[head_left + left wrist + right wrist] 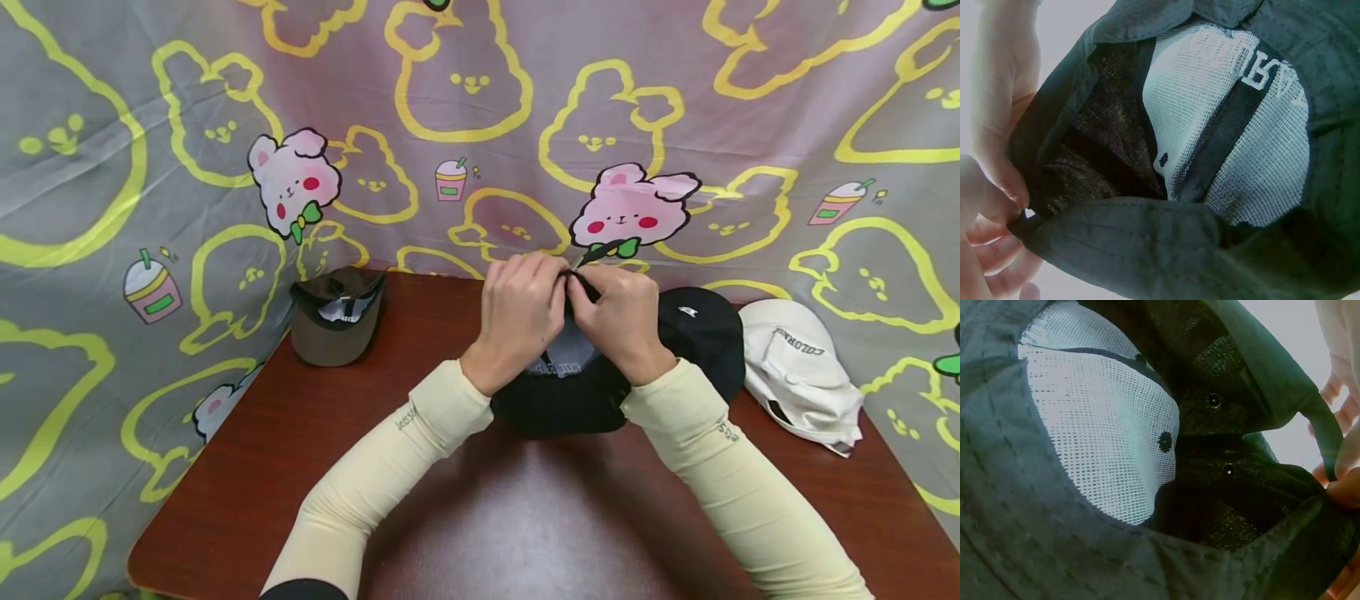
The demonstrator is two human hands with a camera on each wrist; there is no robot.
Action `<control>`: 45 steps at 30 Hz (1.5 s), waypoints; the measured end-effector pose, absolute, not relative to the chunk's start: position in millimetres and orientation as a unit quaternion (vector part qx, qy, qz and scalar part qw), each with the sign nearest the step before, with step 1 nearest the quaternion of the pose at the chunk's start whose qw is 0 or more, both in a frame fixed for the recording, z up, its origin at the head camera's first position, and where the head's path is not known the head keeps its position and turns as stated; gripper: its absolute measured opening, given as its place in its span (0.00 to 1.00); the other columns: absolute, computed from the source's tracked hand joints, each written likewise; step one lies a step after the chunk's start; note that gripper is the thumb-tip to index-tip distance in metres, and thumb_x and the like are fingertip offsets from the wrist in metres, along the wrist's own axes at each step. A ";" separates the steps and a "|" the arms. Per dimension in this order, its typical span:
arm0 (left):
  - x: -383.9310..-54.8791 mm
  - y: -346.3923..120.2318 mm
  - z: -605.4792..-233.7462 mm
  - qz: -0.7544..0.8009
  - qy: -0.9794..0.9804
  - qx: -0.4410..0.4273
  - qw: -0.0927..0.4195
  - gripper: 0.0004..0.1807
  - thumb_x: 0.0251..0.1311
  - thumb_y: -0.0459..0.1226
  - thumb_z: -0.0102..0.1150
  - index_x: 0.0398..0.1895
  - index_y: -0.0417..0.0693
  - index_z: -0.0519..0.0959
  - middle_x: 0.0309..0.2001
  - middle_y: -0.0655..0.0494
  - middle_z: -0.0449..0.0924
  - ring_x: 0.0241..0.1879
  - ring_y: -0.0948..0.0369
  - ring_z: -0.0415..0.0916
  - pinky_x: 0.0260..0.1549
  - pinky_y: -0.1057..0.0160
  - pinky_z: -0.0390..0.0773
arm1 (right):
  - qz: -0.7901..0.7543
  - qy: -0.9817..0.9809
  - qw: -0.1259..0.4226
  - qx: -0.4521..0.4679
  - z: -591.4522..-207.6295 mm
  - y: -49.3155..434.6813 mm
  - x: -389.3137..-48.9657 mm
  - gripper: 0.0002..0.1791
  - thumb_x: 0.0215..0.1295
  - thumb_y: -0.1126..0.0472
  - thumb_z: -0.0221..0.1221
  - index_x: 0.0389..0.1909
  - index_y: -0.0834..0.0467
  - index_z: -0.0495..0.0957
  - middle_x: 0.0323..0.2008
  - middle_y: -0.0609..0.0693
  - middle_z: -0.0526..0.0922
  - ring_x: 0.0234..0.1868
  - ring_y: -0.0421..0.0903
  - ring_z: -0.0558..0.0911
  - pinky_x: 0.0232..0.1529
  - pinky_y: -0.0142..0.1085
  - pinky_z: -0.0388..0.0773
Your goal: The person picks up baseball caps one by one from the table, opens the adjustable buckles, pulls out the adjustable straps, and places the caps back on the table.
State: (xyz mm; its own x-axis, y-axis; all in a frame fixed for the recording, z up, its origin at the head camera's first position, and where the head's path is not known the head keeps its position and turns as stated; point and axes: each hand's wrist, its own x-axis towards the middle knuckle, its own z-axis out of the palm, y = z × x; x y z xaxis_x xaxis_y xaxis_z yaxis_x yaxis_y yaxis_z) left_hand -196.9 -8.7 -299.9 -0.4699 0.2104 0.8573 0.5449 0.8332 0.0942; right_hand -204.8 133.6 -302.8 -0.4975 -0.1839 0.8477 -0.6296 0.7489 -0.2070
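Observation:
A black baseball cap (562, 410) is held up over the table, its inside facing me and its brim low. My left hand (519, 315) pinches its back edge beside a small metal buckle (576, 262). The right hand (621, 315) pinches the back strap (602, 250) from the other side, and the strap's loose end sticks up past the fingers. White mesh lining (1210, 119) with reversed lettering fills the cap's front in the left wrist view. In the right wrist view, dark crown panels (1210, 456) with stitched eyelets lie next to the mesh.
On the left of the brown table (247, 467) sits a dark brown cap (337, 329), opening up. Another black cap (701, 350) lies behind my right hand, with a cream cap (798, 367) close beside it. A patterned curtain (480, 100) hangs along the back and sides.

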 end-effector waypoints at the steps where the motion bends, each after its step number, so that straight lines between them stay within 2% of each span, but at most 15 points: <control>1: -196.9 -8.8 -300.3 -0.181 -0.838 -0.225 0.462 0.11 0.69 0.39 0.53 0.38 0.50 0.86 0.37 0.58 0.87 0.35 0.59 0.81 0.40 0.60 0.74 | 0.256 -0.827 0.437 0.246 -303.1 133.6 -204.9 0.11 0.62 0.61 0.62 0.23 0.63 0.84 0.20 0.59 0.84 0.19 0.55 0.81 0.23 0.46 0.77; 13: -194.9 -10.3 -301.6 -0.196 -0.837 -0.228 0.458 0.10 0.69 0.38 0.54 0.36 0.50 0.85 0.35 0.58 0.87 0.34 0.60 0.81 0.38 0.60 0.73 | 0.265 -0.814 0.450 0.253 -307.1 133.8 -206.1 0.12 0.61 0.62 0.63 0.22 0.63 0.83 0.18 0.58 0.82 0.17 0.53 0.79 0.20 0.44 0.73; 18: -195.8 -12.3 -305.0 -0.202 -0.831 -0.235 0.461 0.09 0.67 0.37 0.55 0.34 0.49 0.84 0.33 0.58 0.86 0.35 0.60 0.81 0.37 0.60 0.73 | 0.264 -0.812 0.451 0.260 -307.9 134.2 -207.2 0.12 0.61 0.62 0.62 0.22 0.63 0.84 0.18 0.58 0.82 0.17 0.53 0.79 0.20 0.44 0.75; 31: -195.9 -15.9 -309.4 -0.211 -0.832 -0.240 0.454 0.09 0.68 0.38 0.54 0.34 0.48 0.84 0.34 0.57 0.86 0.36 0.60 0.82 0.37 0.61 0.73 | 0.287 -0.814 0.447 0.234 -303.9 137.6 -210.7 0.15 0.62 0.64 0.59 0.15 0.63 0.79 0.13 0.58 0.78 0.15 0.52 0.76 0.19 0.42 0.70; 39: -196.2 -10.7 -301.9 -0.203 -0.838 -0.233 0.450 0.09 0.66 0.38 0.56 0.41 0.48 0.84 0.39 0.56 0.87 0.37 0.59 0.82 0.38 0.60 0.75 | 0.286 -0.821 0.434 0.235 -301.7 135.6 -206.7 0.12 0.62 0.63 0.61 0.22 0.64 0.83 0.17 0.60 0.82 0.18 0.55 0.80 0.23 0.46 0.78; 45: -196.8 -7.5 -296.3 -0.199 -0.836 -0.239 0.452 0.09 0.68 0.38 0.54 0.40 0.48 0.85 0.39 0.56 0.86 0.36 0.59 0.82 0.37 0.60 0.74 | 0.276 -0.829 0.424 0.237 -300.1 134.1 -203.6 0.10 0.63 0.62 0.63 0.27 0.65 0.85 0.22 0.61 0.85 0.22 0.56 0.83 0.28 0.47 0.81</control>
State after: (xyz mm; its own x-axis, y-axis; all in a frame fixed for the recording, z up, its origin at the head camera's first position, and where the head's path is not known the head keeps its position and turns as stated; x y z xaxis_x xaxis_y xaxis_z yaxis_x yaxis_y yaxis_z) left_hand -196.8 -7.5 -296.3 -0.4776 0.2196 0.8507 0.5791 0.8069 0.1168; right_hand -203.6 134.1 -300.1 -0.5281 -0.1590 0.8342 -0.6278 0.7346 -0.2575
